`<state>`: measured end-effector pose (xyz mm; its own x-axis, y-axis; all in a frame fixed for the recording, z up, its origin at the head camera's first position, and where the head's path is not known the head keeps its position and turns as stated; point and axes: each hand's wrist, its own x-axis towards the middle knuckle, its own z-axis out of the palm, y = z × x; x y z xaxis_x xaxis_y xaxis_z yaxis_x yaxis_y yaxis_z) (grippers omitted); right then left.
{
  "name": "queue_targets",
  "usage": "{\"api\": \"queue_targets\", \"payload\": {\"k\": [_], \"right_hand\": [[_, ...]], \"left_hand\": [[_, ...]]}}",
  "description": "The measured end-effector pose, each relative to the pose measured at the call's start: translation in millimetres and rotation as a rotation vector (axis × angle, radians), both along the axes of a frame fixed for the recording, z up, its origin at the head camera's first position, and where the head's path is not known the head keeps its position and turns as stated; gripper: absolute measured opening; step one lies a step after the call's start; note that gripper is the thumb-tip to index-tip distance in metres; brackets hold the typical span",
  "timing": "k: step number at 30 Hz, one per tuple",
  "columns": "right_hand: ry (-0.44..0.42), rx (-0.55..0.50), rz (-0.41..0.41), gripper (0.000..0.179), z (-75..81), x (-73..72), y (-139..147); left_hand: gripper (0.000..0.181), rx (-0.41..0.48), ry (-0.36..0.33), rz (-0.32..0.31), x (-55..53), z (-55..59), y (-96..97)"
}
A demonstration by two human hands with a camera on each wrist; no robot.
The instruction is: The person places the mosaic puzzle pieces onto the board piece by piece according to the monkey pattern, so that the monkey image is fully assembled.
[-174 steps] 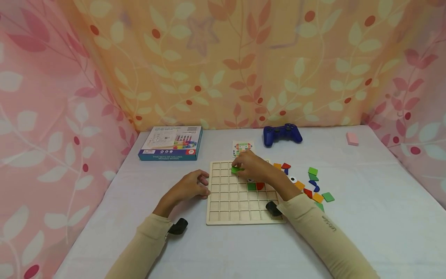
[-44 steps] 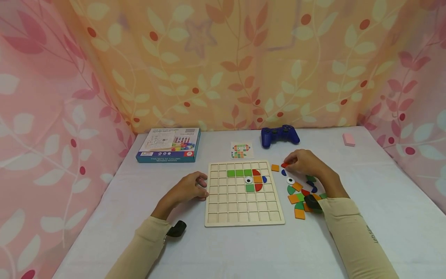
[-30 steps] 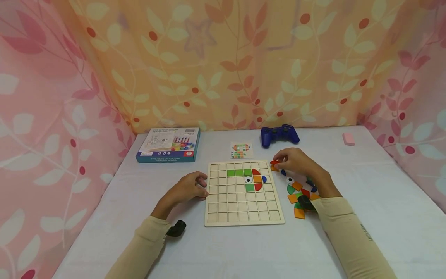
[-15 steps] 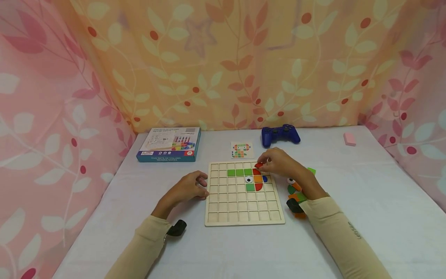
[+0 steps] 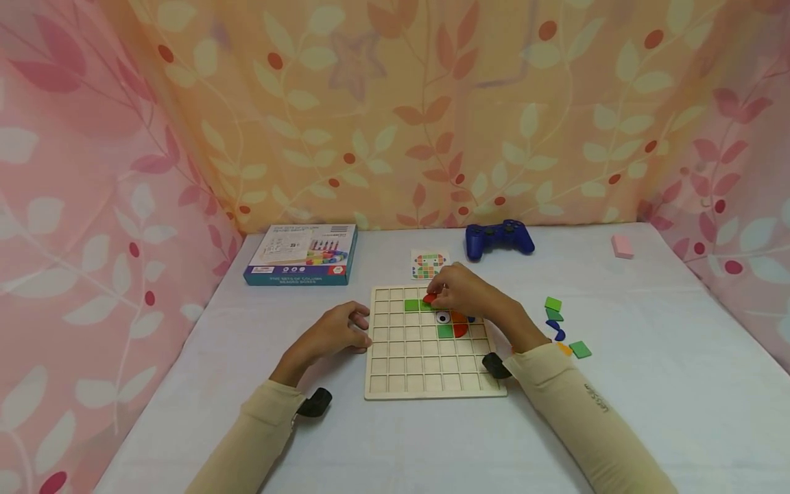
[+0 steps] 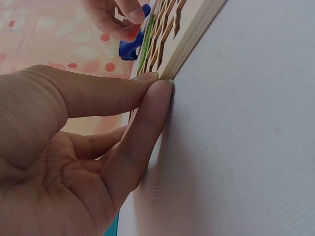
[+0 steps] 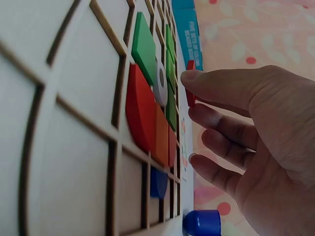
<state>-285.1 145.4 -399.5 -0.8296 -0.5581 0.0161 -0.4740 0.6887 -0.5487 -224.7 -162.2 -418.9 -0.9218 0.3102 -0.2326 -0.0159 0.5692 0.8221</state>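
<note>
My left hand point(image 5: 338, 328) grips the left edge of a wooden grid board point(image 5: 407, 367); thumb and index tip meet at that edge in the left wrist view. My right hand point(image 5: 472, 289) pinches a small red tile point(image 7: 190, 84) between thumb and index finger, just above the board's upper rows. Seated in the grid are green squares point(image 5: 411, 305), a white eye tile point(image 5: 442, 318), a darker green square point(image 5: 445, 331), a rounded red tile point(image 5: 460, 330) and an orange one point(image 7: 161, 135). A blue half-round tile point(image 7: 158, 183) lies there too, mostly under my right arm in the head view.
Loose tiles lie right of the board, among them a green square point(image 5: 580, 349) and a blue half-round point(image 5: 560, 335); my right forearm hides others. Behind are a pattern card point(image 5: 426, 269), a blue game controller point(image 5: 500, 239), a boxed toy point(image 5: 301, 254) and a pink block point(image 5: 622, 246).
My right hand has taken the red tile from the loose pieces at the right and carried it left over the board. My left hand stays at the board's edge.
</note>
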Motion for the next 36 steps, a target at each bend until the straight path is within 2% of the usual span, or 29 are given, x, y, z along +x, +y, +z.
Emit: {"api": "queue_targets", "payload": {"k": [9,19,23,36], "right_hand": [[0.097,0.031,0.116,0.02,-4.5,-3.4,-24],[0.096,0.066,0.104,0.021,-8.0,-1.8,-46],[0.124,0.067,0.119,0.022,-8.7,-2.4,-52],[0.076,0.083,0.094,0.023,-7.3,-2.0,-64]], "left_hand": [[0.057,-0.015,-0.005,0.006,0.0,1.3,0.6],[0.058,-0.022,-0.007,0.004,0.0,1.7,0.6],[0.058,-0.026,-0.006,0.003,-0.1,2.7,0.6],[0.058,-0.006,-0.02,-0.003,-0.3,2.4,0.1]]}}
